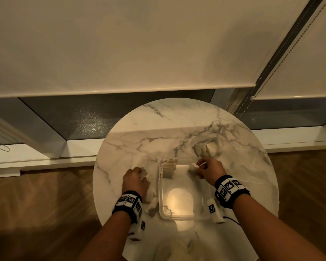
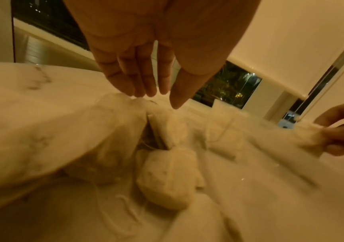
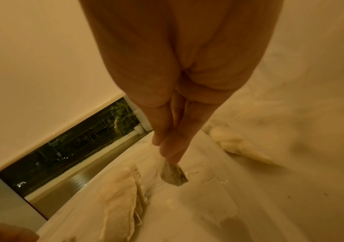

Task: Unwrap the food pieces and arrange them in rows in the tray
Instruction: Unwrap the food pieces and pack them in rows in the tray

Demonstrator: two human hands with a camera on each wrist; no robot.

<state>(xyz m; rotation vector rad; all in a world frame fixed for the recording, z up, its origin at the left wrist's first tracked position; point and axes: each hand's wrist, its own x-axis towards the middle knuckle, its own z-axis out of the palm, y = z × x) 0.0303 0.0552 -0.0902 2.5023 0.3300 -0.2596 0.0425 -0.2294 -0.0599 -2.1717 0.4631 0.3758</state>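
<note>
A clear plastic tray [image 1: 205, 200] sits mid-table. Two pale food pieces [image 1: 168, 169] stand in its far left corner, also seen as food pieces [image 3: 121, 196] from the right wrist. My right hand [image 1: 197, 169] hovers over the tray's far right part and pinches a small greyish food piece [image 3: 174, 175] that hangs from its fingertips [image 3: 167, 150]. My left hand [image 1: 142, 173] is left of the tray, above several wrapped pieces [image 1: 151, 198]. Its fingers [image 2: 144, 88] are straight, tips just over a wrapped piece [image 2: 167, 180], and it grips nothing.
The round marble table [image 1: 177, 125] ends close behind and beside the hands. A heap of loose wrappers [image 1: 205, 149] lies behind the tray on the right. A window sill and roller blind stand beyond the table; wooden floor lies on both sides.
</note>
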